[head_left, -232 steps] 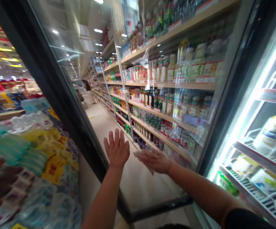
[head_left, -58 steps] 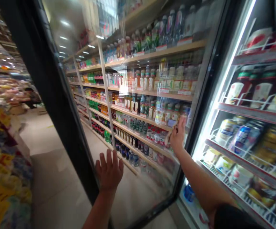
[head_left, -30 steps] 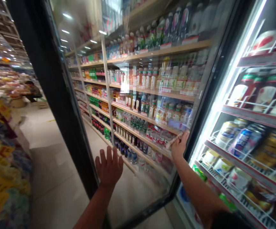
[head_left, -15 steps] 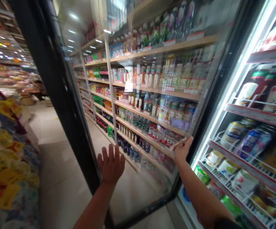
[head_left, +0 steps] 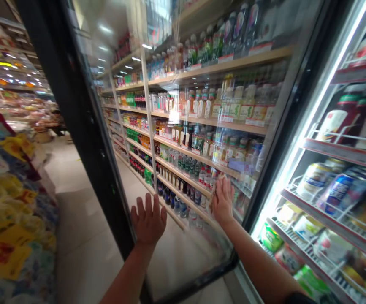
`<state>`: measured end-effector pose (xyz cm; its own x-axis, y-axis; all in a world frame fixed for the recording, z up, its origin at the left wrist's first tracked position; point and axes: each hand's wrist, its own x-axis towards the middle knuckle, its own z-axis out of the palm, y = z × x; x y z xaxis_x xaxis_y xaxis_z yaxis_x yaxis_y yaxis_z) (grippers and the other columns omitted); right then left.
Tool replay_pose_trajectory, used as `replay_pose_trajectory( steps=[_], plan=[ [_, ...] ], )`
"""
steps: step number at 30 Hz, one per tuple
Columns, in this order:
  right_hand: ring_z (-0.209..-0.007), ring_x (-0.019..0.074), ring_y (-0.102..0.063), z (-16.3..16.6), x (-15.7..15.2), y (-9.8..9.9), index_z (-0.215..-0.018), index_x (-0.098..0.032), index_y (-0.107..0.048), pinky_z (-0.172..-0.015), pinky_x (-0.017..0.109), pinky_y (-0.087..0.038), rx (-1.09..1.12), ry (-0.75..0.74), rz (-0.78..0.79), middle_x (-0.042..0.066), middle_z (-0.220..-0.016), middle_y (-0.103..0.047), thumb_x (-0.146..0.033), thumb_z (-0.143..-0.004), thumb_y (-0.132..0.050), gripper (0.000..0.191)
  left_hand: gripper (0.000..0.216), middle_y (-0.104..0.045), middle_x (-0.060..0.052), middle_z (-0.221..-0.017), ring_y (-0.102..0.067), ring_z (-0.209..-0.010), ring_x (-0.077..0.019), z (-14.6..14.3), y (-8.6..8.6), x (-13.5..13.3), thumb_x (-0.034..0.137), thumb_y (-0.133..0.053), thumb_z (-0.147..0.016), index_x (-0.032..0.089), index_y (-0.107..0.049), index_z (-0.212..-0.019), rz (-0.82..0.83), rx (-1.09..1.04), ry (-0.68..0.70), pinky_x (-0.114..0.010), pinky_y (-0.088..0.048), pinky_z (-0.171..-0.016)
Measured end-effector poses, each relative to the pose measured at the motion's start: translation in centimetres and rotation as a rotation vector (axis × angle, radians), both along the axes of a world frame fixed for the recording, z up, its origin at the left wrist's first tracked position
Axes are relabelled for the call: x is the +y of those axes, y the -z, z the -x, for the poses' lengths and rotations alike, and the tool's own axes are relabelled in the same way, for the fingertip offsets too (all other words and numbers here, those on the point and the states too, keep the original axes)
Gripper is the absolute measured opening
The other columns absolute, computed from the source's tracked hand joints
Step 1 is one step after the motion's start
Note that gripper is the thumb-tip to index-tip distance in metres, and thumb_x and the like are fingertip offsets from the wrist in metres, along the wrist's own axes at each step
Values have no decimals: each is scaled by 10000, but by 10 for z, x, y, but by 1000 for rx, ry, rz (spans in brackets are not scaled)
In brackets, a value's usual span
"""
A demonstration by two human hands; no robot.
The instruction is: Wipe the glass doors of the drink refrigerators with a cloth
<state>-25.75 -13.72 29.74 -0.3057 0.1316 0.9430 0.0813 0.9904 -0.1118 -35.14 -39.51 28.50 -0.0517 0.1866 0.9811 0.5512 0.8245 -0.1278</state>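
Observation:
A glass door (head_left: 185,253) with a black frame (head_left: 105,169) stands swung out in front of me. My left hand (head_left: 149,221) lies against the pane near the frame's left side, fingers spread. Lower on the right part of the pane, my right hand (head_left: 224,204) presses a light, crumpled cloth (head_left: 213,202) to the glass. Its fingers are stretched upward and cover most of the cloth. Through the pane, or mirrored in it, appear wooden shelves (head_left: 198,116) of bottled drinks.
To the right, a lit fridge holds cans (head_left: 337,192) and dark bottles (head_left: 336,120) on wire-fronted shelves (head_left: 344,152). Yellow-wrapped goods (head_left: 8,236) are stacked at the left, beside a tiled floor (head_left: 78,219). Further store displays stand in the back left.
My right hand has moved left with the cloth, away from the door's right frame onto the pane. My left hand stays in place on the glass. The view has shifted slightly.

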Motion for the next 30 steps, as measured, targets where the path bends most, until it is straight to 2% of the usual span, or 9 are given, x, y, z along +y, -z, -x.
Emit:
replay_pose_trajectory(
  steps=[3, 5, 10, 11, 17, 19, 22, 24, 30],
  plan=[
    [-1526, 278, -140, 5, 3, -34, -1593, -244, -158, -1178, 638, -191, 82, 28, 128, 135, -1638, -222, -125, -951, -318, 672, 712, -395, -189, -1532, -200, -1495, -348, 3, 4, 0, 286, -628, -885, 162, -337, -1522, -18, -38, 33, -558, -217, -1204],
    [-1527, 277, -132, 7, -3, -49, -1589, -235, -188, -1190, 621, -177, 101, 25, 120, 131, -1634, -237, -127, -954, -325, 659, 672, -412, -187, -1522, -214, -1491, -354, 5, 6, 0, 291, -620, -893, 169, -373, -1506, -34, -61, 47, -575, -210, -1203],
    [-1513, 224, -207, 9, -46, -33, -1528, -276, -363, -1240, 518, -124, -12, -142, -299, 65, -1496, -506, -83, -936, -447, 628, 661, -441, -206, -1496, -186, -1502, -329, 1, 1, -1, 261, -592, -911, 121, -353, -1511, 3, -25, -18, -538, -212, -1215],
    [-1508, 217, -225, 10, -53, -33, -1515, -279, -385, -1243, 515, -115, -22, -157, -321, 54, -1469, -539, -81, -938, -457, 614, 674, -438, -209, -1497, -180, -1504, -324, 0, 0, -2, 251, -588, -913, 111, -329, -1520, 13, -17, -29, -525, -213, -1218],
    [-1510, 257, -216, 28, -76, -79, -1513, -240, -392, -1220, 550, -152, 117, -112, -123, 104, -1527, -461, -144, -972, -428, 551, 678, -412, -168, -1521, -182, -1502, -307, 3, 1, -5, 257, -569, -930, 161, -289, -1539, 5, -10, -18, -524, -215, -1225],
    [-1515, 246, -198, 31, -84, -75, -1492, -229, -431, -1233, 526, -132, 107, -129, -177, 90, -1509, -487, -137, -969, -428, 531, 684, -406, -165, -1524, -188, -1500, -306, 5, 3, -5, 254, -574, -926, 167, -286, -1540, 0, -14, 2, -532, -208, -1228],
    [-1499, 197, -252, 29, -94, -50, -1432, -259, -512, -1255, 475, -82, 16, -234, -386, 35, -1440, -571, -143, -966, -437, 486, 690, -403, -172, -1523, -195, -1497, -306, 7, 4, -5, 250, -572, -928, 168, -273, -1545, -8, -31, 25, -550, -201, -1230],
    [-1476, 175, -306, 26, -93, -42, -1403, -291, -538, -1257, 470, -71, -20, -261, -451, 5, -1415, -595, -142, -966, -432, 474, 692, -393, -171, -1529, -192, -1496, -310, 7, 4, -5, 251, -565, -931, 173, -262, -1548, -4, -40, 21, -559, -206, -1227],
    [-1503, 249, -242, 28, -74, -71, -1523, -198, -363, -1220, 547, -160, 110, -131, -175, 122, -1490, -505, -128, -954, -434, 578, 692, -361, -178, -1543, -182, -1494, -319, 8, 1, -4, 236, -550, -931, 163, -248, -1550, 9, -17, -24, -572, -229, -1218]
  ],
)
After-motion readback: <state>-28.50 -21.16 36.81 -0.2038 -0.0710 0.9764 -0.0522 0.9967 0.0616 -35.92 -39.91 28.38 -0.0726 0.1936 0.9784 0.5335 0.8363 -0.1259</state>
